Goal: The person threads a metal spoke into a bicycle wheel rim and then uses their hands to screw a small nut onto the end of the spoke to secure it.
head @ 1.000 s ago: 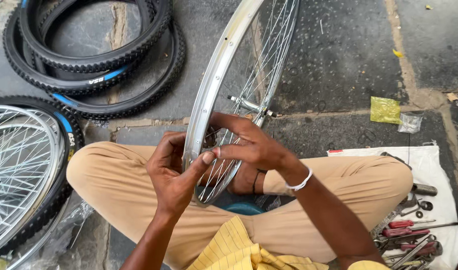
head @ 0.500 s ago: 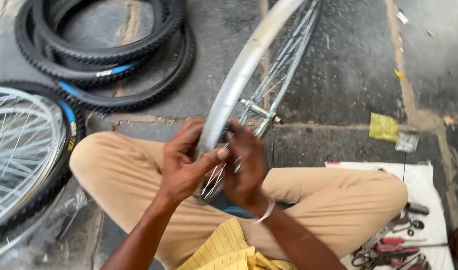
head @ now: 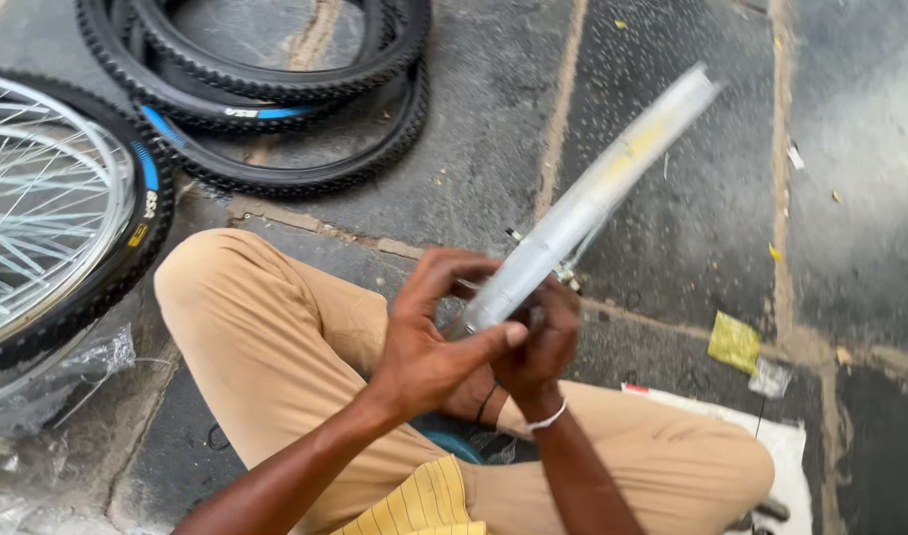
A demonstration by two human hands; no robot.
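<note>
Dark grey paving (head: 692, 198) of rough stone slabs with pale, sandy joints fills the view, and the person sits cross-legged on it in tan trousers (head: 275, 347).

At the left edge lies a complete bicycle wheel (head: 48, 218), its black tyre marked with a blue band and its silver spokes fanning inward; crumpled clear plastic wrap (head: 38, 396) sits just below it. At the top, a stack of loose black tyres (head: 275, 89) rests flat on the stone, one showing a blue stripe.

The bare silver wheel rim (head: 592, 198) stands tilted over the person's lap, seen nearly edge-on and blurred, running from the hands up toward the upper right. Its lower end is between the two hands, above the knees.

A white sheet (head: 771, 436) lies on the paving at the lower right, beside the right knee. A yellow striped shirt (head: 424, 505) shows at the bottom edge.

The left hand (head: 434, 347) wraps the near side of the rim, thumb stretched across its face and fingers curled over the top: its grip is pressed onto the rim. The right hand (head: 533, 347) clasps the rim from the far side, fingers folded around it, a pale band at the wrist.

A yellow scrap (head: 734, 342) and a small clear wrapper (head: 771, 376) lie near the sheet.
</note>
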